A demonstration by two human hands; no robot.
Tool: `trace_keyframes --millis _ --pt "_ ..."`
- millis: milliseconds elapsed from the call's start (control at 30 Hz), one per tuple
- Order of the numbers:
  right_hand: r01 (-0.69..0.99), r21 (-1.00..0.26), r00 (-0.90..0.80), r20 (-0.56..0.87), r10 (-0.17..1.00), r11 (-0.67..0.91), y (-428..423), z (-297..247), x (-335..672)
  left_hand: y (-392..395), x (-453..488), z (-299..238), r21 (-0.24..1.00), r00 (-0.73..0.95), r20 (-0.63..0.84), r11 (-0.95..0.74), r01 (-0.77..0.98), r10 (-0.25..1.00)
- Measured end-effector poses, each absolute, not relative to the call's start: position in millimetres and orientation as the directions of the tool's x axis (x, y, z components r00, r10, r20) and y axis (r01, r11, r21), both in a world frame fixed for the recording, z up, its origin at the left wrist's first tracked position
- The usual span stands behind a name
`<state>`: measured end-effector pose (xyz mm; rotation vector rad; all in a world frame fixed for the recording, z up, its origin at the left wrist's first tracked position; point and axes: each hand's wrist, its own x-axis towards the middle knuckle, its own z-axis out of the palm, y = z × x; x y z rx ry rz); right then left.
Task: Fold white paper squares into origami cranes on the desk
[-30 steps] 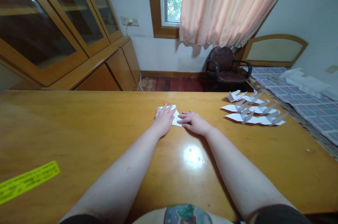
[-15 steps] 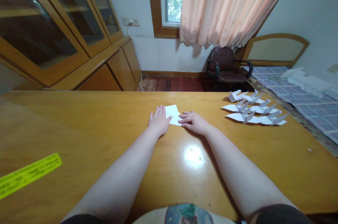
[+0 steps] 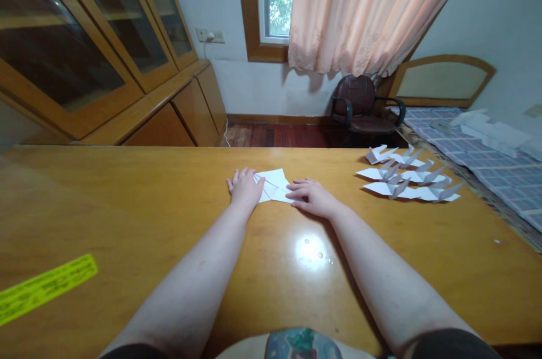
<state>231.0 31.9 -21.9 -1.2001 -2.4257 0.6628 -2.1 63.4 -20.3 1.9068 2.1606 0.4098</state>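
Observation:
A piece of folded white paper point(image 3: 276, 182) lies flat on the wooden table, with crease lines running across it. My left hand point(image 3: 245, 187) rests over its left end, fingers stretched out and thumb on the paper. On the opposite end, the fingertips of my right hand point(image 3: 311, 196) touch the paper's right edge, fingers extended and slightly apart. Both palms face down. The parts of the paper under my hands are hidden.
Several white paper cranes point(image 3: 392, 187) stand grouped on the table's right side. A yellow strip with print point(image 3: 48, 288) shows at the lower left. Beyond the table point(image 3: 169, 223) are a cabinet point(image 3: 161, 122), an armchair point(image 3: 359, 102) and a bed point(image 3: 478, 144).
My left hand has slid a little to the left along the paper, baring more of its creased left part. My right hand has stayed almost in place.

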Motion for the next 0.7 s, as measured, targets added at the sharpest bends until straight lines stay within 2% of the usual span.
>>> trace_keyframes --millis 167,367,533,700 --pt "0.651 -0.529 -0.579 0.117 0.807 0.544 30.6 -21.0 231.1 61.4 -2.4 -15.8 0.416 -0.14 0.048 0.108 0.903 0.989" --pt "0.679 -0.506 -0.528 0.167 0.833 0.532 30.3 -15.0 229.6 59.3 -3.6 -16.1 0.359 -0.04 0.086 0.007 0.933 0.995" --pt "0.73 -0.458 -0.477 0.189 0.858 0.507 31.6 -12.7 228.9 59.5 -2.4 -16.8 0.332 0.01 0.056 -0.028 0.943 0.998" --pt "0.761 -0.446 -0.432 0.192 0.881 0.47 29.9 -12.8 228.0 61.8 -1.9 -16.3 0.362 -0.027 -0.001 0.025 0.932 1.0"
